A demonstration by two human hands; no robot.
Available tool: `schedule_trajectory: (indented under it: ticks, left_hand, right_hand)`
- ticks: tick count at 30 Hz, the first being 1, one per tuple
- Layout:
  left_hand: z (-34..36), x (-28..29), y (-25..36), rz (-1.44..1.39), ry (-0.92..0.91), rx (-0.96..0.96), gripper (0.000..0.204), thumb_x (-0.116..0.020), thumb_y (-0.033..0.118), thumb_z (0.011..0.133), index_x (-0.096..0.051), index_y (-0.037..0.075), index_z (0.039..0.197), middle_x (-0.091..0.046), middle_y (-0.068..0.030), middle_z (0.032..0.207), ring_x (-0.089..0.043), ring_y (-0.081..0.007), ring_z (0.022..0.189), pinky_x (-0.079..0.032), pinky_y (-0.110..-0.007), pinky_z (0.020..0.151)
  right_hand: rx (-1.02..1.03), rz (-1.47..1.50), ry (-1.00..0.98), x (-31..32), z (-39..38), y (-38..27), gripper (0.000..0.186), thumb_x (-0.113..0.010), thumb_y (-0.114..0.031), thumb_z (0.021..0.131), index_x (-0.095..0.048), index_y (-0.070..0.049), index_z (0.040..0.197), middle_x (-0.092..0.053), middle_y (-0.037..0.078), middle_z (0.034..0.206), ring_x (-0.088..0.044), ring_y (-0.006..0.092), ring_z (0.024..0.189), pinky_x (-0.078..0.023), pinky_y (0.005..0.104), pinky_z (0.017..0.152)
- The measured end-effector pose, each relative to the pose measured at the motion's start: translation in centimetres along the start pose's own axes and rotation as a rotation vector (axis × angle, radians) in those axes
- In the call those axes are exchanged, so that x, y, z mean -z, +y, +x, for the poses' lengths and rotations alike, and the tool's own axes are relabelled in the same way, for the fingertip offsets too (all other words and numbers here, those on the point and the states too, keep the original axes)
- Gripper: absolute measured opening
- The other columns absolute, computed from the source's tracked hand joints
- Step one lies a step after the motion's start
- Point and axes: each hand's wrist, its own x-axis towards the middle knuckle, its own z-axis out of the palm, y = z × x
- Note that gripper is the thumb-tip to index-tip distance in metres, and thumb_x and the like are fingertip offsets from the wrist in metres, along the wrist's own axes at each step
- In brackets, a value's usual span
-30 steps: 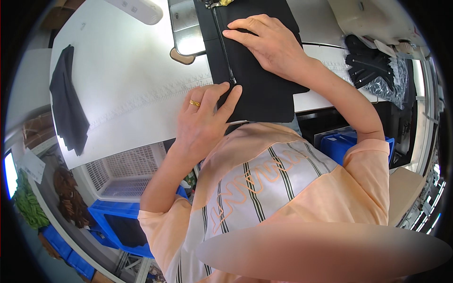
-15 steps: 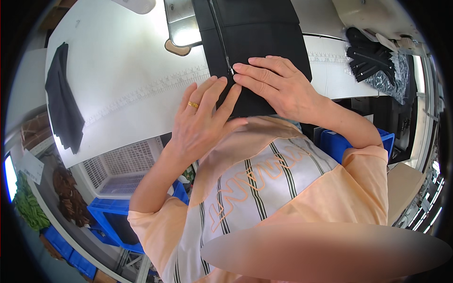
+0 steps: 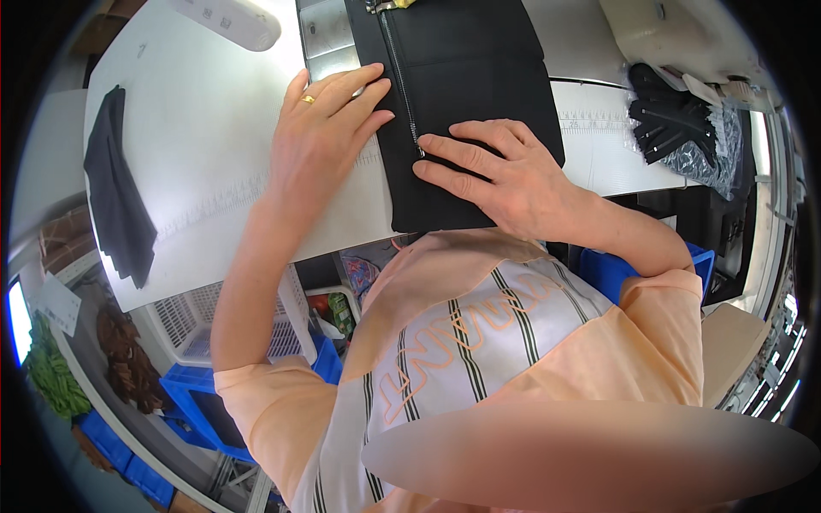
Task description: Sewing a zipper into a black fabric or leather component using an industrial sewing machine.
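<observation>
A black fabric piece (image 3: 479,85) lies on the white worktable, with a metal-toothed zipper (image 3: 398,81) running lengthwise near its left side. My right hand (image 3: 522,175) rests on the fabric, fingers spread and fairly flat, its fingertips beside the zipper's near end. At the fabric's left edge is my left hand (image 3: 316,124), a ring on one finger, its fingers stretched out and nothing gripped. The fingertips of that hand touch or hover just over the edge; I cannot tell which. Beyond the zipper's far end, a small metal sewing-machine part (image 3: 382,5) shows at the frame's top.
Dark folded fabric (image 3: 118,184) lies on the table's left. Several black zippers (image 3: 671,115) sit by clear plastic at right. A ruler scale (image 3: 214,201) marks the tabletop. Below the table are a white basket (image 3: 175,316) and blue crates (image 3: 192,376).
My left hand has moved away from the zipper's near end, up and left to the fabric's edge. My right hand stays by the zipper. The metal machine part has come into view.
</observation>
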Motion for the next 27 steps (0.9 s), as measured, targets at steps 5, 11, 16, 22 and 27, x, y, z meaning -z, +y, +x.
schedule_trajectory:
  ticks: [5,11,16,22,27]
  left_hand:
    - [0.1,-0.2,-0.5,-0.072,-0.046,0.042,0.033,-0.072,0.025,0.082,-0.067,0.009,0.110,-0.064,-0.0017,0.118,-0.061,-0.0237,0.103,-0.036,-0.051,0.104]
    - [0.6,0.0,-1.0,-0.105,-0.095,0.066,0.038,-0.074,0.030,0.080,-0.065,0.011,0.112,-0.063,0.0009,0.118,-0.058,-0.0228,0.108,-0.030,-0.057,0.105]
    - [1.2,0.2,-1.6,-0.062,-0.093,0.021,0.036,-0.075,0.031,0.078,-0.067,0.011,0.107,-0.063,0.0032,0.117,-0.057,-0.0221,0.106,-0.029,-0.056,0.106]
    - [1.8,-0.1,-2.3,-0.054,-0.065,0.000,0.038,-0.077,0.030,0.075,-0.068,0.010,0.106,-0.065,0.0029,0.115,-0.058,-0.0206,0.105,-0.034,-0.051,0.100]
    - [2.7,-0.3,-3.3,-0.091,-0.061,0.012,0.036,-0.077,0.027,0.075,-0.068,0.010,0.106,-0.065,0.0024,0.116,-0.058,-0.0200,0.106,-0.034,-0.051,0.099]
  right_hand:
    - [0.008,0.022,-0.004,0.2,0.1,0.3,0.041,-0.059,-0.014,0.081,-0.061,-0.013,0.123,-0.054,0.005,0.133,-0.053,0.0244,0.113,-0.043,0.0388,0.091]
    - [0.019,0.024,-0.008,0.3,0.1,0.6,0.041,-0.058,-0.013,0.082,-0.061,-0.013,0.123,-0.054,0.006,0.133,-0.053,0.0243,0.112,-0.043,0.0387,0.091]
    - [0.017,0.029,0.005,0.2,0.6,1.2,0.040,-0.059,-0.014,0.081,-0.061,-0.013,0.122,-0.055,0.005,0.132,-0.053,0.0239,0.111,-0.043,0.0385,0.090]
    - [0.004,0.032,0.023,0.1,1.1,1.8,0.042,-0.063,-0.013,0.079,-0.062,-0.015,0.120,-0.055,0.004,0.130,-0.054,0.0230,0.110,-0.043,0.0377,0.089]
    - [0.011,0.001,0.039,-0.1,2.0,3.0,0.042,-0.064,-0.011,0.078,-0.062,-0.015,0.119,-0.056,0.003,0.128,-0.054,0.0225,0.111,-0.043,0.0372,0.089]
